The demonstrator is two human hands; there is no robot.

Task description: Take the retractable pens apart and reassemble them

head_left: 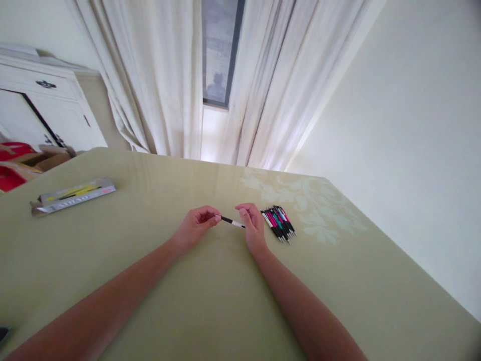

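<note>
One pen [233, 221] is pinched in the left hand [197, 225]; the right hand [254, 228] curls loosely at its right end, grip unclear. Just right, more pens [278, 223] already lie grouped, this one not among them.

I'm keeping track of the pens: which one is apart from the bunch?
The black-and-white pen, held by the left hand; the other pens lie together on the table beside the right hand.

Pale curtains [161, 75] flank a narrow, dark-framed window [218, 45] beyond the far edge of a greenish table [188, 321]. A white cabinet [26, 113] stands at left; a plain, light wall [421, 125] rises at right.
</note>
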